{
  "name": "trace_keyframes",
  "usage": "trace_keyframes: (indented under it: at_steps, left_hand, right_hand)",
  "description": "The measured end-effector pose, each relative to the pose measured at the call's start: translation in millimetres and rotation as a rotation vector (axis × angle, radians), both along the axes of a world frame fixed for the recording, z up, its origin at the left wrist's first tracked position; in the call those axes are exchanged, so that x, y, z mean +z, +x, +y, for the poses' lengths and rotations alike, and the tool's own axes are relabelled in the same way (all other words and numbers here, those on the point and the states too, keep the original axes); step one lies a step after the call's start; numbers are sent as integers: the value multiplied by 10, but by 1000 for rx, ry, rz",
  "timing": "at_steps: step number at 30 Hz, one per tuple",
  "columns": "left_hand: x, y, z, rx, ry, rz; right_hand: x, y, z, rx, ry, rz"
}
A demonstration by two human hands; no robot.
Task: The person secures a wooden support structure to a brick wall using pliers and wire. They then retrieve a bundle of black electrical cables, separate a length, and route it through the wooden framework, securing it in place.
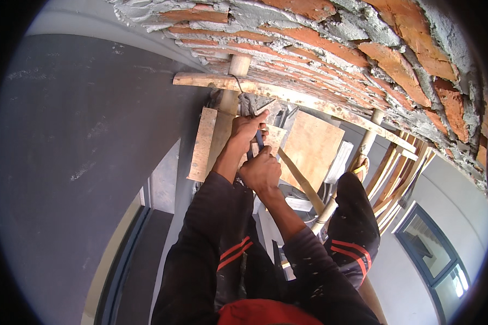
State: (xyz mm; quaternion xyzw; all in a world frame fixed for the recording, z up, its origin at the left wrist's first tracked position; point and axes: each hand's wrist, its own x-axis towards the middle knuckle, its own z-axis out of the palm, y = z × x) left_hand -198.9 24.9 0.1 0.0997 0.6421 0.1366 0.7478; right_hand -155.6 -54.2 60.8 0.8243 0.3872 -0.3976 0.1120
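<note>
My left hand [247, 129] is closed at the upper part of a slim dark blue handle [259, 140], its thumb and fingers near a grey knotted tie [247, 103]. Just below it, my right hand [261, 171] is wrapped round the lower part of the same handle. What the handle belongs to is hidden by my fingers. The grey tie hangs from a dark cord where a long wooden pole [293, 97] crosses an upright post [228, 103]. A squared wooden board [203, 138] stands to the left of my left hand.
A rough brick wall [331, 54] with grey mortar rises ahead. Beyond my hands lies a plywood sheet [312, 146]. A slanting pole [303, 181] and a round pole [367, 141] stand on the right, near stacked timber strips [390, 179]. A dark grey wall [87, 124] fills the left.
</note>
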Motion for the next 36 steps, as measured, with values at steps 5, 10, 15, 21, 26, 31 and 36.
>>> trace_keyframes:
  at_steps: [5,10,15,21,26,31,36]
  left_hand:
    - [-160,-182,-48,67,-43,-268]
    - [-331,-189,-117,252,-121,-619]
    - [-491,-193,-220,408,-86,-862]
    - [-359,-153,-165,311,-116,-584]
    - [129,-9,63,-30,-31,-77]
    - [-93,110,-39,208,-70,-147]
    - [-286,50,-135,500,-110,-628]
  right_hand:
    - [117,158,-29,-10,63,314]
    - [-72,453,-88,-1064,-135,1439]
    - [-194,356,-128,-1247,-222,1542]
    - [-96,348,53,-581,-153,754]
    - [64,167,146,74,-123,130]
    - [214,267,104,160,-13,103]
    - [109,676,93,-705,-157,949]
